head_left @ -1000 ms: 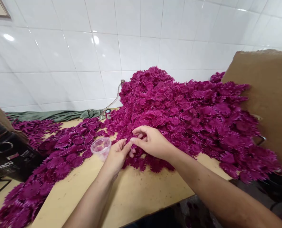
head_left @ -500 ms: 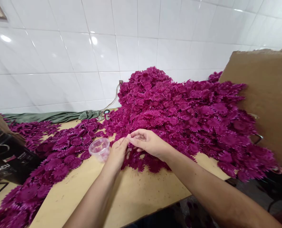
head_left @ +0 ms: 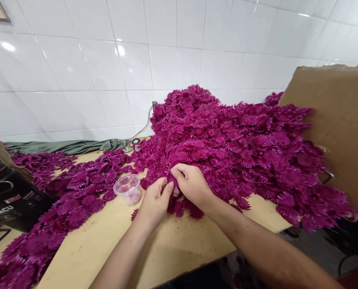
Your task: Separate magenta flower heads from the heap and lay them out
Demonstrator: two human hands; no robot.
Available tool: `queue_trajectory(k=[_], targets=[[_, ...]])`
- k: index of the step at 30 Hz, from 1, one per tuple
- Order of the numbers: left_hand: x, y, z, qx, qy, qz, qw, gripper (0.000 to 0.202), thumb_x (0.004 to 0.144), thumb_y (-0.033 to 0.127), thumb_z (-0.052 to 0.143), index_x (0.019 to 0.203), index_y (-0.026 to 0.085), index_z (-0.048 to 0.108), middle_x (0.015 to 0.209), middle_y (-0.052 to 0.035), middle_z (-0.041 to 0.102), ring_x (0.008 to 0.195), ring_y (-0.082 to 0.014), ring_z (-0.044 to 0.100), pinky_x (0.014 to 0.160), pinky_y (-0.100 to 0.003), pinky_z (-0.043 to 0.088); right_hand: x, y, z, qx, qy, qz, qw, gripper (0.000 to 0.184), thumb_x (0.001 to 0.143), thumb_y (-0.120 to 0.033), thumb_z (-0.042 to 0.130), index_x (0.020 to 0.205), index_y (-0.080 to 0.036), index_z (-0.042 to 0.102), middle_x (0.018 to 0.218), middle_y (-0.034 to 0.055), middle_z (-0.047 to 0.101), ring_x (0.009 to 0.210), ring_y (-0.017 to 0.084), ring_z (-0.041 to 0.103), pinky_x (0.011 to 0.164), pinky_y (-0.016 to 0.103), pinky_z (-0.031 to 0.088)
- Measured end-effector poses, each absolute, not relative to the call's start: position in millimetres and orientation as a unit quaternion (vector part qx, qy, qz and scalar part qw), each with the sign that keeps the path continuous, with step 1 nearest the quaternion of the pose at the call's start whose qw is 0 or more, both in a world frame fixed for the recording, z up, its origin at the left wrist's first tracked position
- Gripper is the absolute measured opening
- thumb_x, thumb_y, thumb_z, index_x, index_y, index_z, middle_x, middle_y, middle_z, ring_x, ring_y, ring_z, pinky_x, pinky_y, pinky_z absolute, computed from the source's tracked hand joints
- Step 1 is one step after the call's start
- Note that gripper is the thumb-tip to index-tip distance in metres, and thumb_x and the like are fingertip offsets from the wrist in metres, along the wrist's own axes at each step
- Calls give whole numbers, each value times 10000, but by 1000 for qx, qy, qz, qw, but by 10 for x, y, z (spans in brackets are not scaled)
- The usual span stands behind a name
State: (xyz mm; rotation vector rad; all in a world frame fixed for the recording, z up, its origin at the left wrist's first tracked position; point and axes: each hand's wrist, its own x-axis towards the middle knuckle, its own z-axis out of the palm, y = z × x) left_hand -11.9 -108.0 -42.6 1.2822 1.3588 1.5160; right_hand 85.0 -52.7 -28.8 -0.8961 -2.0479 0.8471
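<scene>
A big heap of magenta fabric flowers (head_left: pixel 233 144) covers the right and middle of the wooden table (head_left: pixel 172 245). My right hand (head_left: pixel 192 184) is curled, its fingers closed on a magenta flower (head_left: pixel 172 179) at the heap's front edge. My left hand (head_left: pixel 154 200) meets it from the left, fingertips pinching the same flower. A small clear plastic cup (head_left: pixel 127 188) stands just left of my left hand. A flatter spread of the same flowers (head_left: pixel 64 204) runs along the table's left side.
A cardboard sheet (head_left: pixel 338 124) leans at the right behind the heap. A black box with white lettering (head_left: pixel 10 196) sits at the left edge. A green cloth (head_left: pixel 70 146) and a cable lie along the white tiled wall. The table's front edge runs below my forearms.
My right hand has curled from a loose, open-fingered pose into a grip on a flower. Both hands have shifted slightly down toward the table's front. The cup has not moved.
</scene>
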Motion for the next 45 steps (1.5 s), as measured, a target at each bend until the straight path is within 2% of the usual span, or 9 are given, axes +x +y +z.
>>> queue_trajectory(k=[4, 8, 13, 16, 20, 27, 35, 40, 45], targets=[[-96, -1106, -417, 488, 554, 591, 327, 294, 658, 437, 564, 549, 175, 490, 491, 35, 494, 477, -91, 424, 492, -218, 352, 804, -384, -229, -381, -800, 219, 407, 247, 828, -231, 411, 596, -181, 479, 518, -18, 512, 511, 104, 471, 538, 218, 359], [-127, -1190, -418, 492, 562, 580, 326, 306, 655, 449, 569, 540, 171, 508, 486, 21, 519, 482, -99, 438, 495, -221, 344, 837, 63, 6, -435, -718, 281, 467, 233, 861, -167, 325, 836, -149, 557, 736, 56, 618, 642, 137, 586, 625, 264, 456], [-230, -1171, -441, 454, 561, 602, 342, 364, 614, 503, 606, 507, 177, 483, 463, 16, 526, 467, -94, 452, 505, -221, 352, 953, 184, 228, -465, -755, 160, 433, 354, 690, -101, 600, 1043, -111, 579, 1215, 167, 494, 1165, 272, 447, 991, 402, 336], [-262, -1106, -469, 444, 550, 602, 371, 415, 592, 536, 622, 485, 182, 433, 410, 43, 462, 422, -76, 416, 468, -205, 319, 947, -142, 138, -379, -809, 223, 391, 201, 731, -174, 586, 926, -152, 628, 1081, 111, 585, 1057, 243, 520, 938, 408, 387], [-268, -1071, -522, 425, 552, 598, 397, 441, 581, 578, 618, 549, 185, 421, 394, 81, 393, 380, -60, 332, 398, -188, 223, 865, -488, -76, -318, -762, 493, 274, 77, 718, -151, 604, 789, -132, 581, 705, 26, 607, 662, 125, 571, 673, 281, 473], [-228, -1179, -505, 445, 542, 602, 382, 470, 689, 623, 483, 531, 183, 430, 455, 45, 430, 447, -86, 379, 451, -216, 296, 867, -473, -111, -286, -674, 627, 265, 220, 572, -31, 668, 665, -147, 505, 525, -80, 481, 500, 50, 450, 528, 183, 375], [-155, -1190, -510, 495, 557, 581, 329, 383, 622, 506, 594, 516, 191, 406, 468, 67, 382, 464, -77, 344, 467, -211, 291, 820, -406, -200, -348, -767, 364, 397, 128, 710, -75, 515, 630, -173, 494, 547, -50, 482, 532, 91, 483, 560, 227, 386], [-183, -1273, -526, 463, 526, 609, 370, 344, 630, 483, 618, 561, 164, 508, 514, 25, 511, 515, -98, 448, 523, -220, 362, 878, 85, 108, -413, -703, 285, 503, 112, 773, -101, 451, 762, -162, 545, 606, -15, 558, 571, 129, 597, 612, 269, 463], [-209, -1286, -435, 402, 523, 628, 413, 329, 580, 470, 673, 627, 162, 569, 547, 9, 594, 555, -123, 528, 613, -250, 435, 980, 266, 263, -422, -772, 119, 461, 220, 744, -57, 479, 876, -133, 638, 1020, 120, 636, 1054, 240, 549, 970, 436, 353]])
